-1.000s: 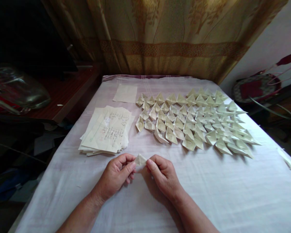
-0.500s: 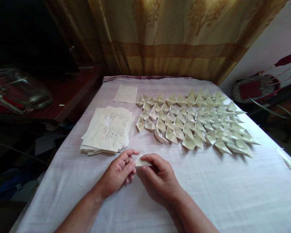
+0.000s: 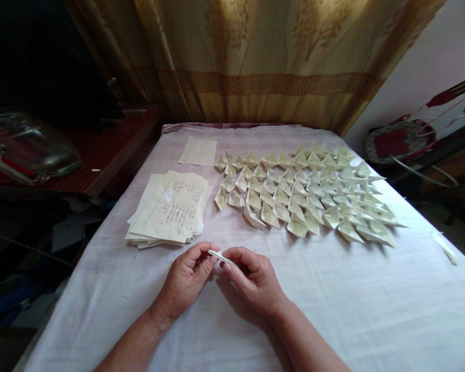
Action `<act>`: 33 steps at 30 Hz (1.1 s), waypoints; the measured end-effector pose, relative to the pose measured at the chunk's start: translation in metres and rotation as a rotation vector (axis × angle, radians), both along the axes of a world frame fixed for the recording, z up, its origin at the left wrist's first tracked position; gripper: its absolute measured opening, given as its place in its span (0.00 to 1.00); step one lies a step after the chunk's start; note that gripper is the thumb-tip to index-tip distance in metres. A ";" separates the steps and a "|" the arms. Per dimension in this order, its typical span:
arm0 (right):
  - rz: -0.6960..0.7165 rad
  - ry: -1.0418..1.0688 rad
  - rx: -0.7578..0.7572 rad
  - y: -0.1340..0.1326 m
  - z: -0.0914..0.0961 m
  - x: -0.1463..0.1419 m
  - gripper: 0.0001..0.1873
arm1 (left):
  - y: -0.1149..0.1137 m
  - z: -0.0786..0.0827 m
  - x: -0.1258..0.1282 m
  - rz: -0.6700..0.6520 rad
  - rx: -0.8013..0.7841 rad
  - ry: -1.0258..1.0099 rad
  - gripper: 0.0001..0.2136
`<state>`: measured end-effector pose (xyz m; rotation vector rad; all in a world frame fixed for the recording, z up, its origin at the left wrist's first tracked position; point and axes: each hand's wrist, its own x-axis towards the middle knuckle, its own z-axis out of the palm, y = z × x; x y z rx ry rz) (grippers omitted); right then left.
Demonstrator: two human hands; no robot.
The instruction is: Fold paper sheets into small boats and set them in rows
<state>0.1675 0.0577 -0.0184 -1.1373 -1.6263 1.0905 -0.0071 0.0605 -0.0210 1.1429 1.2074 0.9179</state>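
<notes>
My left hand (image 3: 186, 281) and my right hand (image 3: 251, 279) meet just above the white cloth (image 3: 372, 310) near the table's front. Both pinch a small folded piece of cream paper (image 3: 218, 255), seen edge-on as a thin flat strip between the fingertips. A stack of written paper sheets (image 3: 170, 209) lies just beyond my left hand. Many finished folded paper boats (image 3: 302, 194) lie in rows across the middle and right of the cloth.
A single blank sheet (image 3: 198, 151) lies at the back left of the cloth. A patterned curtain (image 3: 256, 57) hangs behind. A wooden side table (image 3: 96, 150) with a glass jar (image 3: 27, 147) stands left. A paper scrap (image 3: 444, 247) lies at the right edge.
The folded paper stood as a small open triangle between my fingers; both hands have pressed it flat and turned it, so it shows edge-on. The hands stayed in place.
</notes>
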 end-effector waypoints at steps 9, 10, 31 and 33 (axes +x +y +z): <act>-0.142 0.035 0.031 0.002 -0.005 0.000 0.06 | 0.000 0.008 0.001 -0.072 0.080 0.103 0.14; -0.156 0.049 0.020 0.002 -0.006 -0.001 0.07 | 0.000 0.008 0.001 -0.067 0.114 0.126 0.13; -0.127 0.047 0.100 0.001 -0.010 -0.001 0.15 | -0.003 0.013 0.001 -0.150 0.269 0.330 0.10; -0.124 0.031 0.109 0.001 -0.009 -0.001 0.14 | -0.003 0.012 0.002 -0.147 0.272 0.315 0.09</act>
